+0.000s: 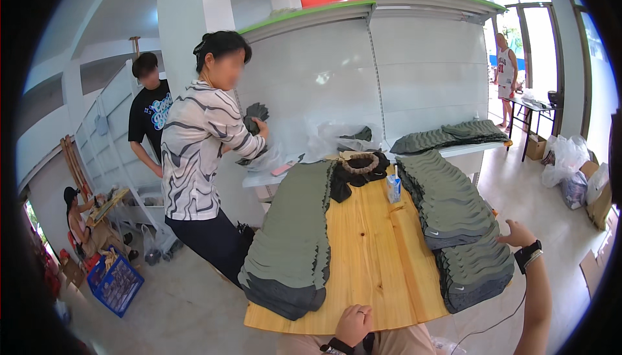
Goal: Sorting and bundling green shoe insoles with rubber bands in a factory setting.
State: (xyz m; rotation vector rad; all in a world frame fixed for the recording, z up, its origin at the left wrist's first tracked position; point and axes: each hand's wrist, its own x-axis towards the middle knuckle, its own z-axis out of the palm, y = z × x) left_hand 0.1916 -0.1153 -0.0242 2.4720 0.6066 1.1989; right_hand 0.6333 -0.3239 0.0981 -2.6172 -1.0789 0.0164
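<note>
While curled loosely with the knuckles up, left hand [354, 324] resting on the near edge of the round wooden table [372, 258], fingers narrow and holding nothing, a ring on one finger and a dark band at the wrist. Right hand [516, 233] out to the right, fingers spread fairly wide and empty, fingertips just beside or touching the near right stack of grey-green fabric pieces [476, 271]; contact not clear enough to tell; black watch [528, 255] on that wrist, a thin cable hanging below the forearm. Overlapped like shingles, right row of fabric pieces [444, 196] running from the near right edge toward the far side. Matching left row of fabric pieces [291, 245] along the left side of the table, bare wood between the two rows. At the far end, a dark cloth heap with a braided ring [360, 164] on top, a small blue-and-white carton [393, 188] upright just right of it. Beyond, another fanned row of pieces [450, 137] on a white shelf. At far left of the table, a person in a striped top [197, 154] holding a bundle of dark pieces [254, 116]; behind, a person in a black shirt [149, 112]. Blue crate [116, 285] on the floor, left.
</note>
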